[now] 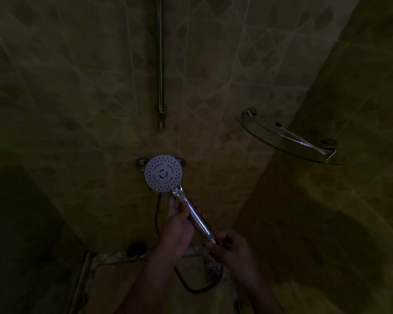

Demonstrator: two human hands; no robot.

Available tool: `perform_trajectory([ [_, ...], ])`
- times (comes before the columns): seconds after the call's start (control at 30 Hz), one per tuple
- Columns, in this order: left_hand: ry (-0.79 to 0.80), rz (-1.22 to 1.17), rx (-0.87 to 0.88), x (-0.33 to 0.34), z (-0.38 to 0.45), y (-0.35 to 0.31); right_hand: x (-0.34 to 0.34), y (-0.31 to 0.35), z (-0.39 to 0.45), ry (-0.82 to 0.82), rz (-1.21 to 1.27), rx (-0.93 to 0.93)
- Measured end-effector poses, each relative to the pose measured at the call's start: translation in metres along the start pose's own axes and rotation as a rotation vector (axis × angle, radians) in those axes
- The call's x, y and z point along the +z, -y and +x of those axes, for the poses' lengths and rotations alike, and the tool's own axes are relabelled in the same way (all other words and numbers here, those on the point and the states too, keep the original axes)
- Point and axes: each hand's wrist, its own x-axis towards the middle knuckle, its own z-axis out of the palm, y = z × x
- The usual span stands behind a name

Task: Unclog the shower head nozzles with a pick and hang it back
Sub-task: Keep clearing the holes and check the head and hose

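The shower head (163,173) is held up in front of the tiled wall (77,87), at the middle of the view, its white perforated face turned toward the camera. Its chrome handle (195,216) slants down to the right from the face. The left hand (179,225) grips the upper handle, fingers curled round it from behind and thumb on the near side. The right hand (233,247) pinches the lower end of the handle, where the hose (191,284) joins; light is too poor to tell whether it also holds a pick. The hose loops below the hands. Two round fittings (141,162) show on the wall just behind the face. A vertical rail (160,64) runs above. A glass corner shelf (288,141) sits well to the right.
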Motion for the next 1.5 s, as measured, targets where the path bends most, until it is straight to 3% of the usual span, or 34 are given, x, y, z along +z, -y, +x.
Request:
perform_trajectory([
  [0.23,0.095,0.136,0.046,0.006,-0.005,-0.008,0.010,-0.007,0.002,0.033,-0.068,0.005],
  [0.43,0.099,0.164,0.075,0.007,-0.007,-0.011,0.012,-0.008,0.003,0.101,0.094,0.180],
  [0.63,0.105,0.169,0.091,0.010,-0.011,-0.015,0.013,-0.007,0.000,0.138,0.153,0.108],
  [0.87,0.050,0.191,0.075,0.006,-0.010,-0.018,0.015,-0.012,0.000,0.007,0.259,0.091],
  [1.13,0.057,0.205,0.101,0.004,-0.013,-0.019,0.022,-0.017,0.002,0.061,-0.037,0.128],
  [1.3,0.076,0.181,0.110,0.004,-0.012,-0.020,0.021,-0.011,0.003,0.135,-0.028,0.023],
  [1.5,0.079,0.173,0.115,0.006,-0.009,-0.019,0.022,-0.010,0.003,0.104,0.036,-0.043],
])
